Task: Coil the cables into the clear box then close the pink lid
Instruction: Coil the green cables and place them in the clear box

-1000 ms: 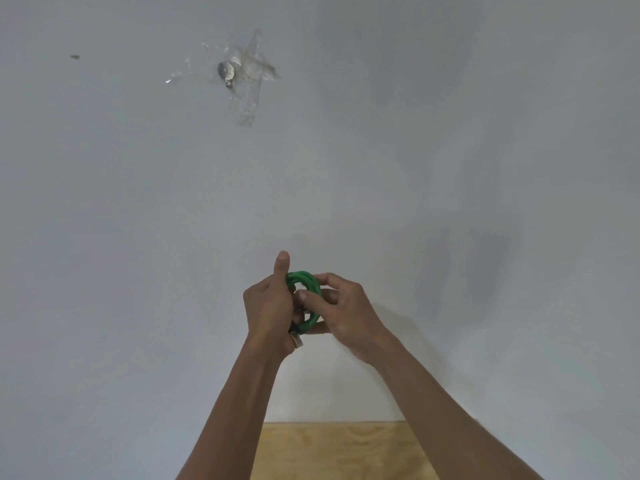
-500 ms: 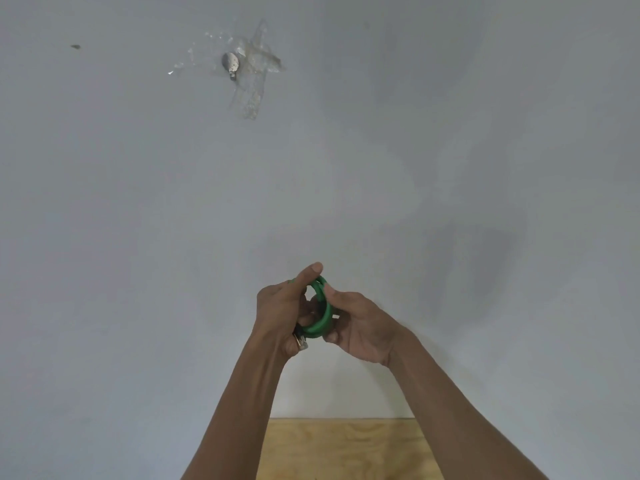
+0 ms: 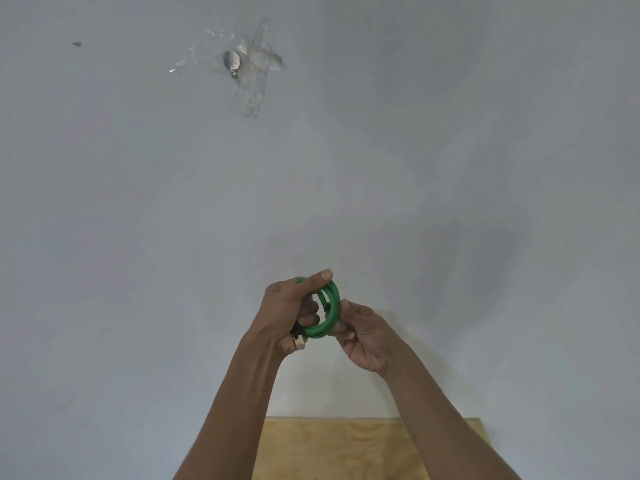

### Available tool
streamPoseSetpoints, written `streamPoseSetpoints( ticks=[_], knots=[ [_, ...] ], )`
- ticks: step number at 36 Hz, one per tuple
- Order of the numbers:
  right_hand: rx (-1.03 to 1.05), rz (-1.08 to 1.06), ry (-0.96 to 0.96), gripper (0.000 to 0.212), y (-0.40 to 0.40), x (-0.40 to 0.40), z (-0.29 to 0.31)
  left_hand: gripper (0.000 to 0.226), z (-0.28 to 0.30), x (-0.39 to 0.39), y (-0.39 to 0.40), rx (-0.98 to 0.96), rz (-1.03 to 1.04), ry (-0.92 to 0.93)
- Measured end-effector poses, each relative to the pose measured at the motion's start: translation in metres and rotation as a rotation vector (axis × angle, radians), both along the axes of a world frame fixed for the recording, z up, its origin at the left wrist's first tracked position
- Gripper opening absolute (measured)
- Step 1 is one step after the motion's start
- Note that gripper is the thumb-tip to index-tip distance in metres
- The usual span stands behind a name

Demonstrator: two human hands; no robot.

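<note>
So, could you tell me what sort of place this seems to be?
Probably a plain indoor work spot: a bare grey wall with a taped-on metal bit, and a plywood tabletop below the hands coiling a green cable.

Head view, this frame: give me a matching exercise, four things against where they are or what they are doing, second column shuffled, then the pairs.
Things:
1. green cable
2. left hand
3. wooden board
4. clear tape patch

Places or states:
A. stuck high on the grey wall
B. wound into loops between both hands
C. at the bottom edge, below the forearms
D. thumb lying over the coil's top

Pairs: 1-B, 2-D, 3-C, 4-A
</note>
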State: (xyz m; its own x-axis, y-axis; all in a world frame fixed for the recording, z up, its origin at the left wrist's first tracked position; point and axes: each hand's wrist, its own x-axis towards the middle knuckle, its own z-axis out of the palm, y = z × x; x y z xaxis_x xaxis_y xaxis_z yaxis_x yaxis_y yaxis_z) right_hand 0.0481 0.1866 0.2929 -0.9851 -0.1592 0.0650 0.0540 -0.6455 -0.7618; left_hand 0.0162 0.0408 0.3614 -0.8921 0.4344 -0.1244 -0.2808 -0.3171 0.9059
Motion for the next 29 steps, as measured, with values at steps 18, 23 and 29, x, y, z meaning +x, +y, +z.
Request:
streamPoseSetpoints(
  ticks=[18, 23, 29],
  knots=[
    [0.613, -0.351, 0.027, 0.031, 0.021, 0.017, 0.02, 0.038, -0.019, 0.004, -0.009, -0.165, 0.053, 0.076],
    [0.741, -0.239, 0.047, 0.034, 0.0, 0.032, 0.012, 0.04, -0.021, 0.004, -0.008, -0.157, 0.186, 0.107],
    [0.804, -0.44, 0.12, 0.021, -0.028, 0.039, 0.007, 0.048, -0.026, 0.009, -0.005, -0.151, 0.256, 0.105]
  ],
)
